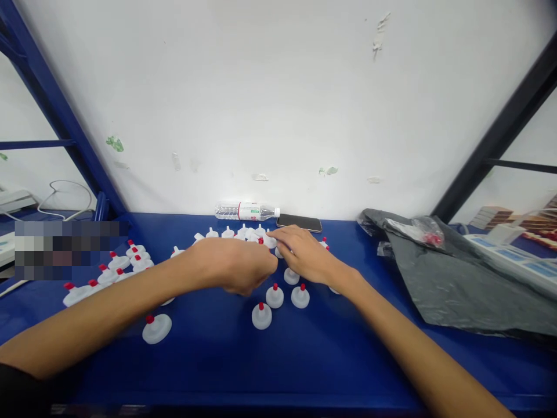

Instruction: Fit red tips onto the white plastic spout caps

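My left hand [243, 266] is closed with its back toward me, over the middle of the table. Its fingertips are turned away, so whatever they hold is hidden. Beside it, my right hand [304, 249] stretches its fingers forward, the index fingertip at a white nozzle cap [270, 240] in the far cluster. I cannot tell whether it grips that cap. Behind my left hand stand several white nozzle caps [227, 233] without red tips. Nearer me, red-tipped nozzle caps [261, 317] stand upright on the blue table [217, 360], and one more red-tipped cap [157, 329] sits by my left forearm.
A group of red-tipped caps [117, 261] stands at the left. Along the wall lie a clear water bottle [248, 211] and a dark phone [299, 222]. Grey plastic sheeting [439, 284] covers the right side, with a small clear bag [429, 232] on top.
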A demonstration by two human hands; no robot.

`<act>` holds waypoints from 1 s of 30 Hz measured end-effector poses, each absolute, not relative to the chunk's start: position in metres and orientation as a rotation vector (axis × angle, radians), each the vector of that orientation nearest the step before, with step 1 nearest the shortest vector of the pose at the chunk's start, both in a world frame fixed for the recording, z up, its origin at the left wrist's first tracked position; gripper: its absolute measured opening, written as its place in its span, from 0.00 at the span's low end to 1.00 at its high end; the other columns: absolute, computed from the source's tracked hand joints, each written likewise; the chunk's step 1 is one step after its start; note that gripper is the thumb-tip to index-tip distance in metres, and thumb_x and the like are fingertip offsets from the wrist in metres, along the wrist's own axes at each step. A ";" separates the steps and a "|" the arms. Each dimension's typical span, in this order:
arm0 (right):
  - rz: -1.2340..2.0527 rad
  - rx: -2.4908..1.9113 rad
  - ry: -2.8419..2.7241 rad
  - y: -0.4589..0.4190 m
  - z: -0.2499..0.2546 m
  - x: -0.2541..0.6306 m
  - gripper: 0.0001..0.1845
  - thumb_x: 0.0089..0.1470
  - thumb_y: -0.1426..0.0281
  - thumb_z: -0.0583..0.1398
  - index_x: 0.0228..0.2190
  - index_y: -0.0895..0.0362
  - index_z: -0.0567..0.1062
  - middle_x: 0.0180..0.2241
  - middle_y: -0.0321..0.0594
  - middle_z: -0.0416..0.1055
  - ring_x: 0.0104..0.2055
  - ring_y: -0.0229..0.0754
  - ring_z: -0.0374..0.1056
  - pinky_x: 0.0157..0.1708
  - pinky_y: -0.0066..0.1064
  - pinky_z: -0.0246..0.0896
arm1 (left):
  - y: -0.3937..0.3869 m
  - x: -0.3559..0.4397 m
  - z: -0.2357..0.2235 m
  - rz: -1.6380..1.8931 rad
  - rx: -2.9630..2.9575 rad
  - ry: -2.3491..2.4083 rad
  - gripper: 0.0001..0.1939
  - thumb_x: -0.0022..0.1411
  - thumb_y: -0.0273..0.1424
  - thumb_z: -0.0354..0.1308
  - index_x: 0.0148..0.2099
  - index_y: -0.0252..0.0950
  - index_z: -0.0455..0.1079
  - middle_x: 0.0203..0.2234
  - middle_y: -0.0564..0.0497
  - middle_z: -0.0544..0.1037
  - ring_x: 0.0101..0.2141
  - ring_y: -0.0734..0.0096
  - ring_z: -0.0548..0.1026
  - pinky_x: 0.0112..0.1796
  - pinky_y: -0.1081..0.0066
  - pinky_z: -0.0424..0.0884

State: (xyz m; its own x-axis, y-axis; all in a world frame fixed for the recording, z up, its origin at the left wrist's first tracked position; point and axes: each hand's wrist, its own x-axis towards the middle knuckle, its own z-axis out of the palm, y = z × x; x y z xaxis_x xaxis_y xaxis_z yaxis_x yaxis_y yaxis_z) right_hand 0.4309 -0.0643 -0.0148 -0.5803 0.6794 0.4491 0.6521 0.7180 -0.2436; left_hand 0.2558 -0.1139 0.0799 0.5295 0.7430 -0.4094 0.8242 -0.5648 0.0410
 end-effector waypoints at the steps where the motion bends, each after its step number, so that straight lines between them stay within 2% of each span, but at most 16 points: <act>1: 0.075 -1.012 -2.363 -0.066 -0.010 0.431 0.19 0.68 0.72 0.51 0.55 0.56 0.75 0.55 0.47 0.75 0.59 0.51 0.68 0.57 0.48 0.61 | -0.111 0.252 0.084 -0.550 2.553 1.345 0.11 0.49 0.19 0.58 0.31 0.35 0.79 0.25 0.47 0.80 0.22 0.67 0.72 0.26 0.70 0.62; 3: 0.081 -1.001 -2.289 -0.067 -0.002 0.432 0.17 0.69 0.67 0.54 0.54 0.54 0.75 0.54 0.43 0.77 0.58 0.49 0.69 0.57 0.45 0.62 | -0.102 0.243 0.093 -0.570 2.605 1.339 0.12 0.53 0.21 0.56 0.35 0.37 0.79 0.28 0.48 0.81 0.24 0.68 0.72 0.25 0.71 0.60; 5: 0.119 -0.966 -2.201 -0.068 0.004 0.433 0.15 0.65 0.65 0.60 0.52 0.52 0.76 0.52 0.41 0.78 0.55 0.47 0.71 0.55 0.42 0.64 | -0.089 0.233 0.100 -0.428 2.655 1.295 0.11 0.55 0.23 0.55 0.35 0.38 0.79 0.28 0.50 0.81 0.26 0.69 0.73 0.25 0.71 0.60; 7: 0.190 -0.918 -2.103 -0.068 0.006 0.434 0.15 0.60 0.65 0.66 0.49 0.50 0.77 0.49 0.39 0.79 0.51 0.47 0.73 0.53 0.41 0.67 | -0.075 0.225 0.104 -0.260 2.701 1.276 0.11 0.58 0.27 0.56 0.38 0.39 0.79 0.30 0.49 0.82 0.27 0.69 0.74 0.27 0.71 0.61; 10: 0.283 -0.870 -2.003 -0.067 0.006 0.434 0.14 0.56 0.66 0.69 0.45 0.50 0.78 0.46 0.38 0.80 0.48 0.46 0.75 0.50 0.40 0.70 | -0.056 0.219 0.105 -0.022 2.768 1.284 0.11 0.61 0.32 0.57 0.42 0.40 0.80 0.34 0.48 0.83 0.28 0.70 0.76 0.29 0.72 0.63; 15: 0.397 -0.824 -1.957 -0.068 0.005 0.432 0.08 0.63 0.70 0.61 0.44 0.51 0.77 0.42 0.36 0.81 0.43 0.42 0.78 0.48 0.37 0.72 | -0.042 0.221 0.105 0.209 2.733 1.344 0.15 0.61 0.38 0.59 0.46 0.37 0.79 0.35 0.46 0.84 0.28 0.69 0.77 0.30 0.72 0.64; 18: 0.361 -0.835 -2.008 -0.068 0.004 0.432 0.09 0.64 0.73 0.58 0.42 0.50 0.77 0.40 0.34 0.81 0.43 0.41 0.78 0.46 0.35 0.72 | -0.040 0.222 0.105 0.254 2.655 1.364 0.17 0.61 0.41 0.59 0.45 0.35 0.80 0.33 0.45 0.83 0.28 0.69 0.77 0.29 0.72 0.65; 24: 0.250 -0.910 -2.085 -0.068 0.001 0.432 0.11 0.63 0.75 0.57 0.43 0.51 0.77 0.40 0.36 0.81 0.42 0.43 0.76 0.42 0.35 0.67 | -0.032 0.216 0.099 0.172 2.661 1.392 0.14 0.60 0.36 0.59 0.42 0.34 0.80 0.27 0.47 0.82 0.26 0.70 0.76 0.27 0.73 0.64; 30: 0.174 -0.943 -2.147 -0.069 0.001 0.431 0.13 0.64 0.76 0.56 0.44 0.53 0.77 0.40 0.39 0.80 0.41 0.44 0.75 0.42 0.36 0.65 | -0.021 0.224 0.074 -0.058 2.684 1.272 0.14 0.56 0.32 0.59 0.43 0.35 0.80 0.30 0.47 0.82 0.23 0.73 0.72 0.26 0.73 0.61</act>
State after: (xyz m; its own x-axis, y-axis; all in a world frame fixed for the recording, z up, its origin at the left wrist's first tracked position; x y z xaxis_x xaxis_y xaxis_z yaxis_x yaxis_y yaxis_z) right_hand 0.4312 -0.0687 0.0011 -0.4301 0.6763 0.5980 0.5713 0.7168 -0.3998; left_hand 0.2241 -0.0210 0.0737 0.6352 0.7647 -0.1079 0.7714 -0.6214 0.1372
